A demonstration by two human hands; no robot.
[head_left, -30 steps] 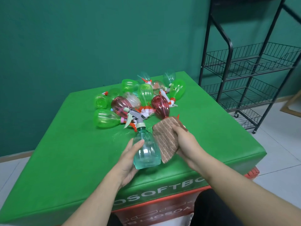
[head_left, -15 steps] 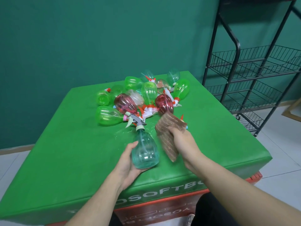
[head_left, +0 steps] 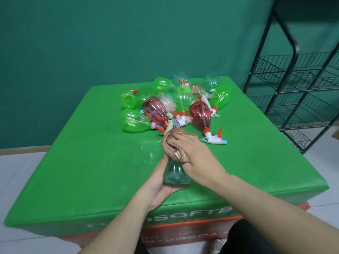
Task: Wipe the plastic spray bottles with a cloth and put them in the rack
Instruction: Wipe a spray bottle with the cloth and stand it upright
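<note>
My left hand [head_left: 161, 182] grips the base of a clear teal spray bottle [head_left: 175, 174], which stands over the near part of the green table [head_left: 88, 162]. Wrapped around the bottle's neck and upper body is a brown cloth [head_left: 173, 143], held there by my right hand [head_left: 194, 158]. The bottle's trigger head [head_left: 173, 124] sticks out just beyond the cloth. A pile of green, red and clear spray bottles [head_left: 176, 105] lies at the back of the table. One red bottle [head_left: 200, 115] lies at the pile's right edge. The black wire rack [head_left: 300, 99] stands to the right of the table.
The rack's wire shelves [head_left: 302, 70] hold nothing that I can see. A dark green wall [head_left: 110, 43] rises behind the table. Small wet marks [head_left: 148, 147] show on the cover left of the cloth. White floor tiles [head_left: 22, 173] lie to the left.
My right hand has brought the cloth from beside the bottle onto its neck and upper body and wrapped it around. The left hand has slid down to the bottle's base.
</note>
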